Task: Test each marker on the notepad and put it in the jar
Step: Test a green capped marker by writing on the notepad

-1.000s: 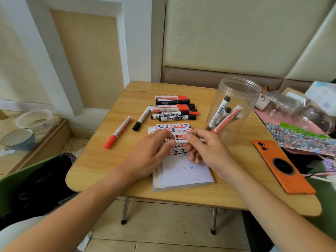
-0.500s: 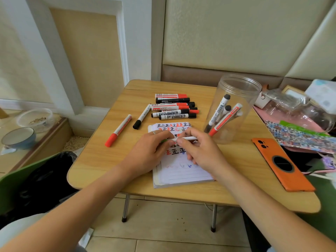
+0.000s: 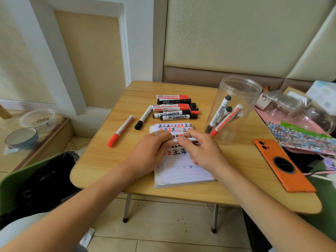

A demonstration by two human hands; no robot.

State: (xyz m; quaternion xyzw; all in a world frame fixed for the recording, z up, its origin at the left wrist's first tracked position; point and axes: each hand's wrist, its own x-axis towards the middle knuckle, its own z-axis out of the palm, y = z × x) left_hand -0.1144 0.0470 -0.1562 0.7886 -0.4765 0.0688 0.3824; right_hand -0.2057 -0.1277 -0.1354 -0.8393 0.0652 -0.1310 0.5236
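Lying crosswise above the notepad (image 3: 181, 171), a white marker (image 3: 190, 139) was pinched at its middle between the two hands. The left hand (image 3: 151, 153) curled its fingertips round the marker's left end; a ring showed on one finger. The right hand (image 3: 201, 151) gripped the marker from the right with thumb and bent fingers. The notepad, its far half covered in red and black characters, lay near the middle of the small wooden table (image 3: 101, 157). To the right of the hands stood a clear jar (image 3: 234, 110) holding several markers. On the far side lay a pile of markers (image 3: 175, 109), with a black-capped marker (image 3: 143, 119) and a red-capped marker (image 3: 120, 130) to its left. An orange phone (image 3: 283, 166) lay at the right.
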